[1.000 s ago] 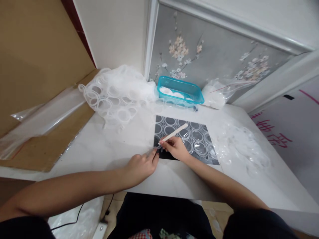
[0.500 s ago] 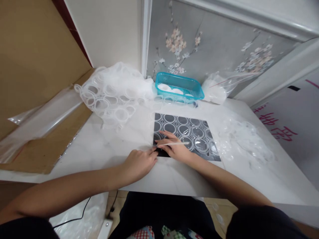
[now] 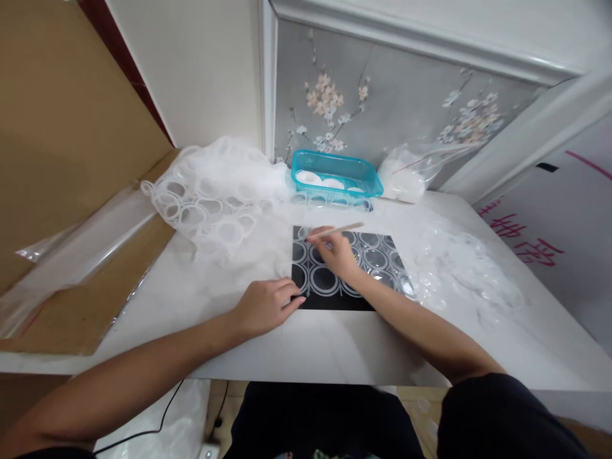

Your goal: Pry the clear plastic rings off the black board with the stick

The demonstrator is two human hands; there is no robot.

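Observation:
A dark rectangular mat (image 3: 337, 303) lies flat on the table, with a clear sheet of white-edged rings (image 3: 324, 278) over it. My left hand (image 3: 270, 306) rests at the mat's lower left corner, its thumb and fingertips touching the edge. Above the upper left part of the rings is my right hand (image 3: 337, 254), its fingers closed round a slim white stick (image 3: 340, 229) like a pen or craft-knife handle. The stick's far end points up and right; its working tip is too small and blurred to make out.
At the back stands a blue plastic basket (image 3: 337, 163) holding white discs. A heap of ring-cut film waste (image 3: 224, 204) covers the back left, beside brown cardboard (image 3: 86, 319). Loose clear rings (image 3: 471, 274) spread on the right. A clear bag (image 3: 404, 175) sits beside the basket.
My right hand has moved up and away from my left hand, taking the stick towards the top of the mat. The left hand stays at the lower left corner, its fingers less bunched.

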